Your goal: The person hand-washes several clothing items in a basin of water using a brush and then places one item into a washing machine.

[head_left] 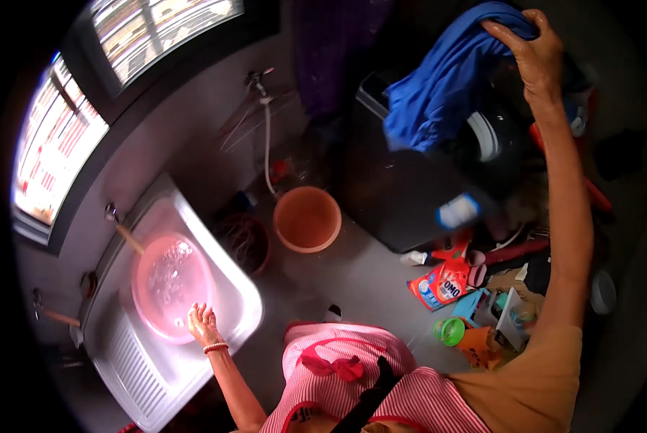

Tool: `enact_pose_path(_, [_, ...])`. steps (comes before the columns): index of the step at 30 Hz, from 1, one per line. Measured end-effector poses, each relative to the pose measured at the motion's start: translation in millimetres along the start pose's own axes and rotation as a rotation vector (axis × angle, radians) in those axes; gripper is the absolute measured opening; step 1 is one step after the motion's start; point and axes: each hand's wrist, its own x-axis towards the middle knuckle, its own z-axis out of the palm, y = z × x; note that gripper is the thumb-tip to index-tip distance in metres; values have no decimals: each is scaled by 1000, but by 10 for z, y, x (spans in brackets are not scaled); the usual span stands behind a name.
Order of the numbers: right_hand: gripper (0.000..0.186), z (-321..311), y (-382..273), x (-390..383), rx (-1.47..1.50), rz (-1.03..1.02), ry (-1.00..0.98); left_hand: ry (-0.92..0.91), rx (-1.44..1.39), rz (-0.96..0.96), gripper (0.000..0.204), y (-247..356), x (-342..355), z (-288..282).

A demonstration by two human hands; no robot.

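Note:
My right hand (pixel 536 54) is raised at the far right, its fingers closed on a bunched blue cloth (pixel 439 90). The cloth, perhaps a garment, hangs down to the left above a dark box-shaped appliance (pixel 388 198). At the left, my left hand (pixel 204 325) is by the near rim of a pink basin (pixel 141 296). Its fingers are loosely bent and slightly apart, with nothing seen in them. I cannot tell whether it touches the rim. The basin stands in a metal sink (pixel 240 292) and holds water, with a stream falling from a tap (pixel 112 213).
An orange bucket (pixel 305 242) stands on the floor under a wall tap (pixel 258 79) with a hose. Beside the sink is a dark red bucket (pixel 262 252). A red detergent bag (pixel 442 283), a green-rimmed container (pixel 451 331) and boxes crowd the right. A window (pixel 67 137) is upper left.

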Motion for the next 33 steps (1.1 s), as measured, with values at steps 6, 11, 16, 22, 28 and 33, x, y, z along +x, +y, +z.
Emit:
enact_pose_path(6, [52, -239, 1439, 242, -562, 75, 136, -118, 64, 89, 19, 124, 224, 1090])
enact_pose_path(11, [69, -242, 2404, 167, -810, 497, 76, -173, 180, -24, 22, -40, 646, 1816])
enact_pose_path(16, [69, -124, 2949, -52, -835, 702, -4, -267, 295, -109, 19, -150, 844, 2610])
enact_pose_path(22, [59, -27, 3550, -351, -996, 694, -314, -285, 392, -194, 15, -399, 811, 3298])
enact_pose_path(28, [55, 25, 4367, -731, -886, 777, -381, -185, 378, -253, 10, -898, 657, 3446])
enact_pose_path(33, [55, 158, 4783, -943, -756, 885, -552, -172, 440, -342, 9, -1175, 249, 3876])
